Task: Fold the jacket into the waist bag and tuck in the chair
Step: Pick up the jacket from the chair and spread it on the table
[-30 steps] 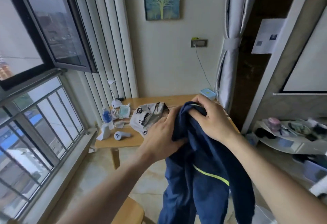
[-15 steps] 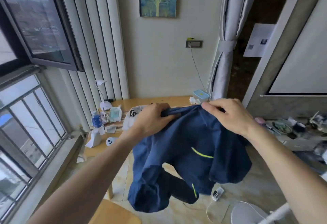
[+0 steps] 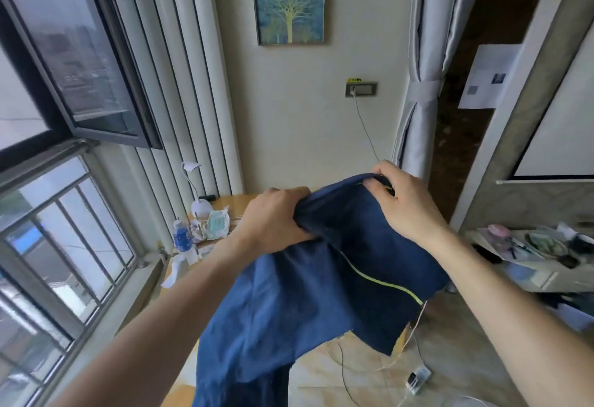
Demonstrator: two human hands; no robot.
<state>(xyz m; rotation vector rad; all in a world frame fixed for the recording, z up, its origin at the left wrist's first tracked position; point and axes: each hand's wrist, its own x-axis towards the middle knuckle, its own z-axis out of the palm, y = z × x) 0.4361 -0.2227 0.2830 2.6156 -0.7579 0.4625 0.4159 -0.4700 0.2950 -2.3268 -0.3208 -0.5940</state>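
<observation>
A dark blue jacket (image 3: 299, 297) with a thin yellow-green stripe hangs in the air in front of me, above the floor. My left hand (image 3: 273, 220) is shut on a bunched part of its upper edge. My right hand (image 3: 405, 204) pinches the same edge further right. The fabric drapes down and covers most of the wooden table (image 3: 236, 202) behind it. The grey waist bag is hidden behind the jacket. A bit of light wood (image 3: 175, 398) shows at the bottom edge; whether it is the chair I cannot tell.
On the table's left end stand a white desk lamp (image 3: 201, 204), a water bottle (image 3: 181, 238) and a packet (image 3: 217, 222). A window with bars runs along the left. A cluttered white shelf (image 3: 540, 273) is on the right. A cable and plug strip (image 3: 418, 377) lie on the tiled floor.
Both hands have lifted the jacket higher and spread its upper edge apart. It now hangs in front of the table and hides the waist bag, which showed a second ago.
</observation>
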